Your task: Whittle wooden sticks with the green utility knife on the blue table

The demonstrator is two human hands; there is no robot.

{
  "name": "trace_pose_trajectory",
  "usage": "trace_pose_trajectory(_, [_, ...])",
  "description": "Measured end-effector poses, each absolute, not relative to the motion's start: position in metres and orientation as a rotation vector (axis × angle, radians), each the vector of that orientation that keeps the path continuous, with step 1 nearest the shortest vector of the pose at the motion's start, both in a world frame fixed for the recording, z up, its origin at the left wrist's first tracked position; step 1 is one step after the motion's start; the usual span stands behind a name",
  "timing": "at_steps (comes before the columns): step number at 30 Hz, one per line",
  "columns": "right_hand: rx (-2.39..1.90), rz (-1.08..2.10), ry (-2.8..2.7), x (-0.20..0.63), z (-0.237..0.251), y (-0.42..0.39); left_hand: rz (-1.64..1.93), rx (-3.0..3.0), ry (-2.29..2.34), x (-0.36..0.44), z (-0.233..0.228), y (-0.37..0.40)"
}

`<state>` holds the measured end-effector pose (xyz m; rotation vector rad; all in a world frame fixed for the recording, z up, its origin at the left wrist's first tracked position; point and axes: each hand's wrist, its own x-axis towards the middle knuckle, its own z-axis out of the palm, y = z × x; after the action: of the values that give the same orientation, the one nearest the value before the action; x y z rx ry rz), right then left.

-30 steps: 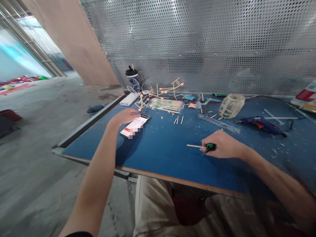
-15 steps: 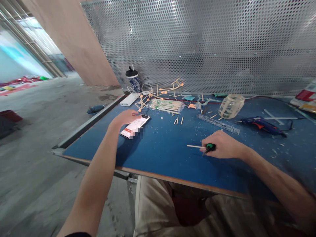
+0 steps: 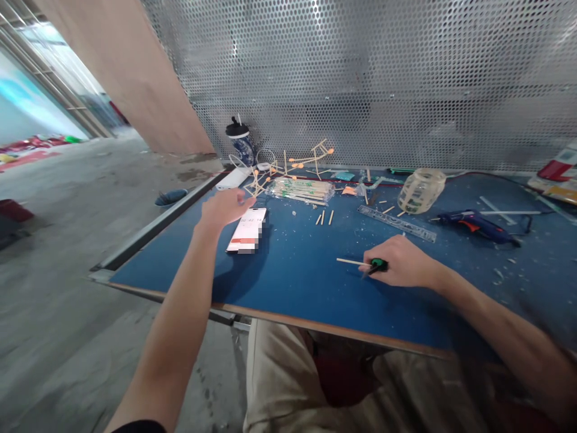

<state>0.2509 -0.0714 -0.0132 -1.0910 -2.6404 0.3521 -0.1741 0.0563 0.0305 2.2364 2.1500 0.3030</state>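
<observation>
Resting on the blue table (image 3: 288, 282): phone (image 3: 247, 228) lying flat, screen up, well left of the ruler (image 3: 396, 223). Left hand (image 3: 225, 206) hovering at the phone's far left corner, fingers loosely curled together. Right hand (image 3: 399, 263), just in front of the ruler, pinching a green-capped tool (image 3: 377, 266) and a thin wooden stick (image 3: 352, 261) pointing toward the phone.

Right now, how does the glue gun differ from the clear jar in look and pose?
The glue gun is dark blue with an orange trigger and opaque; the clear jar is see-through. The glue gun is long and thin; the jar is round and stout. Both lie on their sides on the blue table.
</observation>
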Motion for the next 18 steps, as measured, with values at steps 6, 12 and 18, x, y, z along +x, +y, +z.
trace_pose_trajectory(6, [-1.167,0.219,-2.629,0.247,-0.021,-0.073,0.251,2.644,0.909,-0.061,0.045,0.005])
trace_pose_trajectory(12, [-1.133,0.206,-2.649,0.249,-0.025,-0.072,-0.041,2.546,0.428,-0.004,0.027,0.0])
trace_pose_trajectory(18, [-1.151,0.112,-2.667,0.248,-0.028,-0.075,-0.024,2.635,0.263,0.002,0.007,0.002])
